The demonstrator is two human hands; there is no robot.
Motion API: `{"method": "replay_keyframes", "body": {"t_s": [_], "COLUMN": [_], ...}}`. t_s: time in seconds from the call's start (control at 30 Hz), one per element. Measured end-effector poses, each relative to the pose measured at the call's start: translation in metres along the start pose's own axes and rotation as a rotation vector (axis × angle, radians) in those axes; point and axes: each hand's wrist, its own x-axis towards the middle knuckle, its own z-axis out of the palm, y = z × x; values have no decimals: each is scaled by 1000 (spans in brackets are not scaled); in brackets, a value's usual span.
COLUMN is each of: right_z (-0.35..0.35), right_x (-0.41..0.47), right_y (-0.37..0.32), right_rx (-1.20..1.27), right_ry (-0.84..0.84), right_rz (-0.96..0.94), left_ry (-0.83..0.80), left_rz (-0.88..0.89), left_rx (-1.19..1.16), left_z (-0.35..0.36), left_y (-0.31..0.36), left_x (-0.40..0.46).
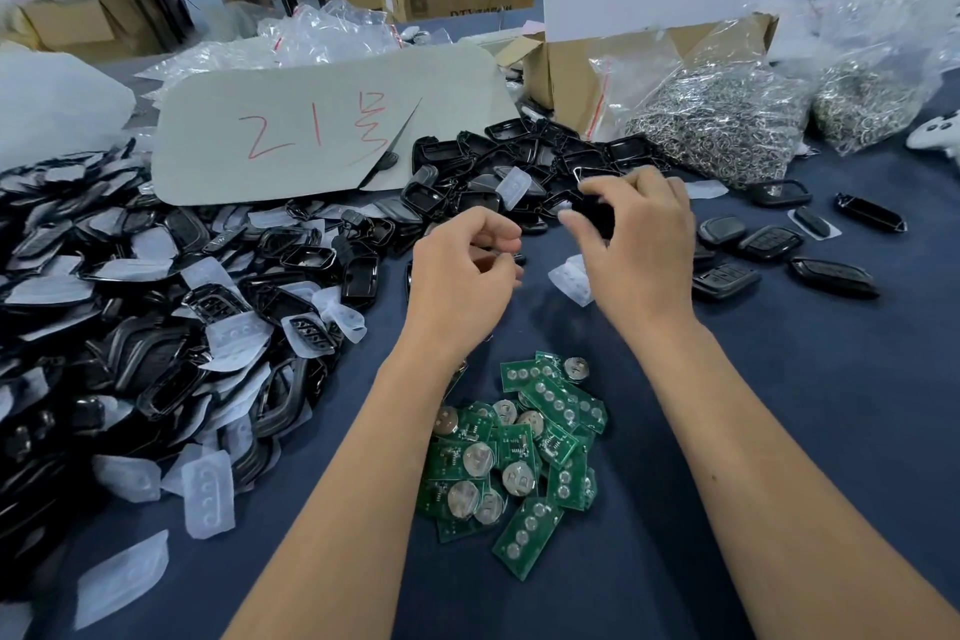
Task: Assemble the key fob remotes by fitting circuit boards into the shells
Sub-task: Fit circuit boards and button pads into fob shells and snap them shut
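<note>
Head view, looking down past both forearms. Right hand (636,234) curling fingers and thumb round a black shell (597,218), pinching it just above the worktop (779,405). Left hand (462,270) hovering close beside, fingers loosely curled toward the palm; impossible to tell whether anything small is sitting between those fingertips.

Risks from here, as a judgement: gripping the shell by its edges while bringing a board in could be tilting it, leaving the board seating crooked or riding on the rim instead of dropping into the recess. Pressing hard on a misaligned board could be bending it or stressing the coin cell holders. Letting the shell slip could be sending it into the loose parts just beyond the fingertips, getting lost among look-alikes.

Shell looking glossy black, small, mostly hidden by the fingers, orientation unclear. Directly beneath the right hand, a translucent rubber button pad (571,278) lying on the blue cloth. Nearer the body, below both wrists, a heap of green circuit boards (519,447) lying jumbled, some showing round silver contacts, some carrying coin cells. Left of the left hand, a large pile of empty shells and pads (156,317) spreading outward. Right of the right hand, several finished fobs (769,244) lying apart.
</note>
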Motion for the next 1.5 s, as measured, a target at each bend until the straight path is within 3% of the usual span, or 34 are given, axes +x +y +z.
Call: {"method": "replay_keyframes", "body": {"t_s": [0.07,0.17,0.27,0.47,0.53,0.6,0.7,0.8,0.9,1.0,1.2,1.5], "right_z": [5,13,19,23,17,11,5,6,7,9,21,29], "right_x": [-2,-17,-25,-32,-31,-28,-25,-24,-22,-23,-18,-16], "right_y": [-11,-40,-53,-59,-57,-53,-52,-50,-46,-39,-29,-26], "right_rx": [376,1038,1300,908,754,633,362,271,369,687,1230,1304], "right_ry": [-12,-218,-349,-340,-328,-486,-874,-996,-977,-874,-613,-470], "right_rz": [46,287,346,182,39,-155,-312,-319,-270,-130,279,355], "left_ry": [-80,-128,-8,144,181,197,185,161,161,159,92,30], "left_rz": [20,76,72,-64,-123,-158,-200,-177,-165,-172,-216,-253], "left_rx": [-31,10,12,23,-38,-118,-220,-203,-215,-202,-236,-292], "left_z": [-3,-7,-16,-45,-56,-62,-64,-62,-59,-53,-51,-48], "left_y": [2,4,3,-8,-16,-21,-22,-20,-19,-19,-22,-22], "left_x": [1,-1,-3,-1,0,-4,-9,-5,-2,-2,1,3]}}
